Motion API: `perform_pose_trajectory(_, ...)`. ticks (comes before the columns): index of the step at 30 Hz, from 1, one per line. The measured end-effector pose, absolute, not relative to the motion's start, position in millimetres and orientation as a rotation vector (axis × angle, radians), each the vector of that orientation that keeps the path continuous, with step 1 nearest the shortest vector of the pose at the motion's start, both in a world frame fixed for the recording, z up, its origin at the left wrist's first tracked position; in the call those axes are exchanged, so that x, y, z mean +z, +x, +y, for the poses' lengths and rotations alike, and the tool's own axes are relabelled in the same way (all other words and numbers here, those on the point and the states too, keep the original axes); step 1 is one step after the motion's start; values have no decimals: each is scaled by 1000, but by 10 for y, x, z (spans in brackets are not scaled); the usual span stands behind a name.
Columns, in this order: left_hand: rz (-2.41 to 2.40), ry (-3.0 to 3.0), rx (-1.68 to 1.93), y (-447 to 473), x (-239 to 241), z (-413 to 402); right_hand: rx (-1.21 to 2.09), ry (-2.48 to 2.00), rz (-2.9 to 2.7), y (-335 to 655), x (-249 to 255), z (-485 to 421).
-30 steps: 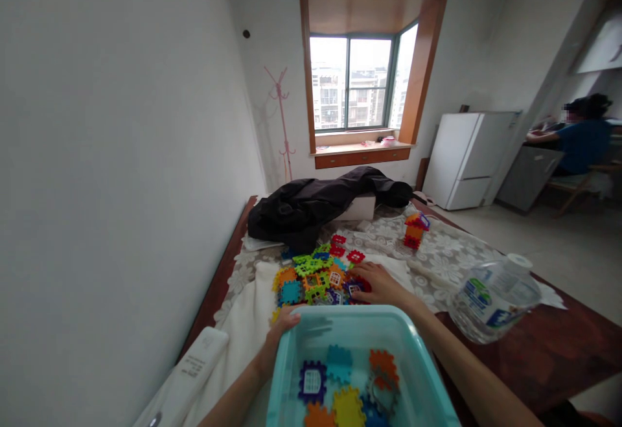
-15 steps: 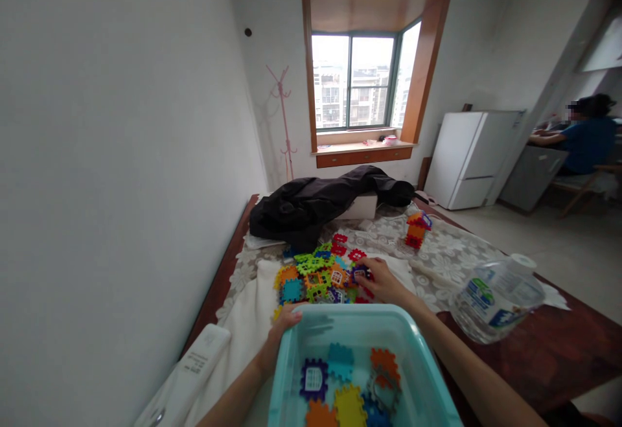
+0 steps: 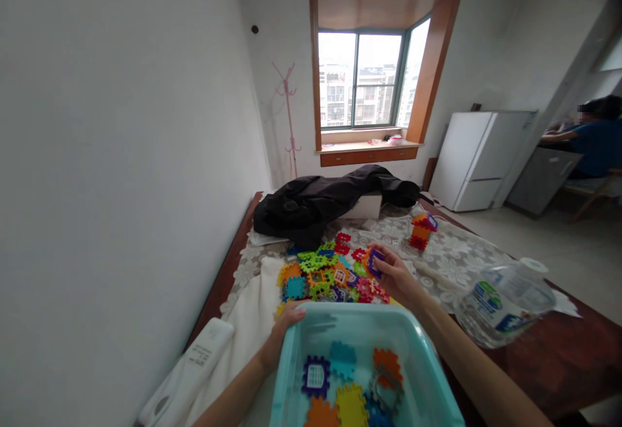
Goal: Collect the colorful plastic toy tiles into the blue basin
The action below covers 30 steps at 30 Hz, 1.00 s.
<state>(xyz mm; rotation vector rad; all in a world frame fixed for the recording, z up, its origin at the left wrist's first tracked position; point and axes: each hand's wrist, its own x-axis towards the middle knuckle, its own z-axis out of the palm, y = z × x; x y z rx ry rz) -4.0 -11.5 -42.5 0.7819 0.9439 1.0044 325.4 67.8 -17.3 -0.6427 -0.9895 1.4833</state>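
Observation:
A pile of colourful interlocking plastic tiles (image 3: pixel 330 275) lies on a white cloth on the table. My right hand (image 3: pixel 394 273) is raised just above the pile's right side, its fingers pinched on a purple tile (image 3: pixel 374 261). My left hand (image 3: pixel 286 321) grips the far left rim of a light blue plastic bin (image 3: pixel 291 356) close to me. Several tiles, purple, teal, orange and yellow, lie in the bin.
A small house built of tiles (image 3: pixel 422 230) stands farther right on the lace cloth. A clear water bottle (image 3: pixel 503 304) lies at the right. A black jacket (image 3: pixel 325 201) covers the far end. A white remote (image 3: pixel 187 372) lies at the left. A person sits far right.
My right hand has lifted off the pile, holding a purple tile it picked up. My left hand has stayed on the bin's rim. The camera has shifted slightly left.

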Motion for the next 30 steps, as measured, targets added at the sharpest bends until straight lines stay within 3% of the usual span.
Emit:
perform_pose_trajectory(4, 930, 777, 998, -41, -436, -113, 1532, -554, -1392, 3269, -129, 585)
perform_pose_trajectory(10, 935, 780, 1017, -42, -446, -106, 825, -1093, -1648, 3214, -306, 764)
perform_pose_trajectory(19, 943, 797, 1028, -54, -445, -100, 294, -1401, -2180, 2851, -658, 844)
perform_pose_trajectory(24, 919, 777, 1026, -53, -454, -101, 312, -1346, -2084, 2839, -695, 887)
perform_pose_trajectory(30, 921, 752, 1020, -48, -465, -103, 610, -1237, -1874, 2901, -710, 877)
